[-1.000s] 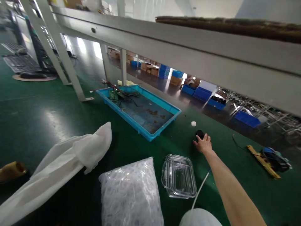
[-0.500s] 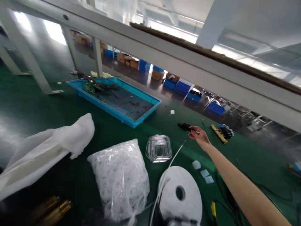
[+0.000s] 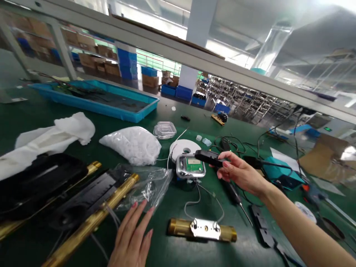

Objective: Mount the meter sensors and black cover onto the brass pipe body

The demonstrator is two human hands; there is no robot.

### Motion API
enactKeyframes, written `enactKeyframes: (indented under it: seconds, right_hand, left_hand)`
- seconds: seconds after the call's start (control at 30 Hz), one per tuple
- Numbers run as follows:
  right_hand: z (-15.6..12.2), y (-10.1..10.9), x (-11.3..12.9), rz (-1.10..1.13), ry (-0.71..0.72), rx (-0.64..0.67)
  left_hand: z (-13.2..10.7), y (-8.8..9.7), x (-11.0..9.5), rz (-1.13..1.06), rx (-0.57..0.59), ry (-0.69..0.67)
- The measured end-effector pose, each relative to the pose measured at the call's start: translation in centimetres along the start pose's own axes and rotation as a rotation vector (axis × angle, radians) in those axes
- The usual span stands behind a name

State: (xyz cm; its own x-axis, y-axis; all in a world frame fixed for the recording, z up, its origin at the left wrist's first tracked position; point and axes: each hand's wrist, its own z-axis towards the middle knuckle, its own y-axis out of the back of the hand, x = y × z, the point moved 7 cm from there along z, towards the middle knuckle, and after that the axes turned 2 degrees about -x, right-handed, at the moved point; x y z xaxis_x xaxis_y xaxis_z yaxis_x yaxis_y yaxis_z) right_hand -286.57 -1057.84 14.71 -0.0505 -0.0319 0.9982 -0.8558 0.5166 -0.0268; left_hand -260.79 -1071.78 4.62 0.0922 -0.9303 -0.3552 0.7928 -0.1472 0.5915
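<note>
Over a green bench point(image 3: 160, 254): a black part in the right hand, near a circuit-board case

From my distant seat, I judge the main risk to be at the middle of the bench. In this view the narrow black part point(image 3: 205, 156) overlaps the upper right corner of a small case point(image 3: 179, 167), which has a green circuit board point(image 3: 194, 165) inside; I cannot tell whether they touch. If I swing the part low, its far end could knock the case. Grey cables point(image 3: 199, 196) loop from below the case to a metal plate point(image 3: 205, 228) on a short brass tube point(image 3: 180, 227); a snagged loop could drag both, and the round tube might roll. Since the part is held by one end, a weak grip could let it twist or drop.

My right hand point(image 3: 239, 172) reaches in from the right, thumb and fingers pinched around the part's near end. My left hand point(image 3: 132, 237) is low and left of centre, back upward, fingers extended and slightly apart, nothing visible in its grasp. Its fingertips are near a clear plastic bag point(image 3: 147, 185) and a long brass tube point(image 3: 116, 196); whether they touch the bag is unclear.
</note>
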Motion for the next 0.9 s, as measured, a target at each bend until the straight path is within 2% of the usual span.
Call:
enactKeyframes:
  seconds: [0.07, 0.17, 0.3, 0.37, 0.4, 0.47, 0.53, 0.6, 0.63, 0.7, 0.8, 0.9]
  right_hand:
    - [-4.0, -2.0, -1.9, 0.021, -0.018, 0.034]
    - [-7.7, -4.6, -3.7, 0.040, -0.018, 0.115]
    - [-9.5, -6.9, -4.2, 0.073, -0.030, 0.213]
    - [-9.7, -7.3, -4.1, 0.095, -0.030, 0.243]
    - [-9.6, -7.2, -4.1, 0.095, -0.021, 0.238]
    - [-8.8, -6.1, -4.4, 0.000, 0.010, 0.131]
    - [-7.6, -4.4, -5.0, -0.291, 0.057, -0.070]
    - [-6.1, -4.1, -5.5, -0.698, 0.139, -0.162]
    - [-5.3, -4.7, -5.9, -0.876, 0.191, -0.127]
    - [-3.7, -6.7, -7.1, -1.093, 0.256, 0.049]
    - [-2.2, -8.2, -8.7, -1.145, 0.189, 0.245]
    - [-1.9, -7.5, -8.3, -1.121, 0.136, 0.258]
  left_hand:
    - [1.7, 1.3, -1.3, -0.148, -0.039, 0.052]
    - [4.4, 1.8, -3.4, -0.408, 0.009, 0.149]
    - [7.1, 0.5, -7.9, -0.649, 0.238, 0.032]
    - [7.8, 0.0, -8.9, -0.713, 0.287, 0.015]
    - [8.1, -0.3, -8.7, -0.742, 0.284, 0.053]
    - [8.5, -0.8, -6.9, -0.829, 0.228, 0.239]
    - [8.6, -1.5, -4.2, -0.916, 0.143, 0.460]
    - [8.4, -2.3, -1.8, -0.959, 0.087, 0.592]
    - [8.3, -2.7, -0.8, -0.966, 0.076, 0.629]
    - [7.8, -3.8, 0.5, -0.977, 0.084, 0.690]
    - [6.9, -5.3, 1.3, -1.020, 0.125, 0.769]
    - [6.1, -6.5, 1.2, -1.061, 0.179, 0.800]
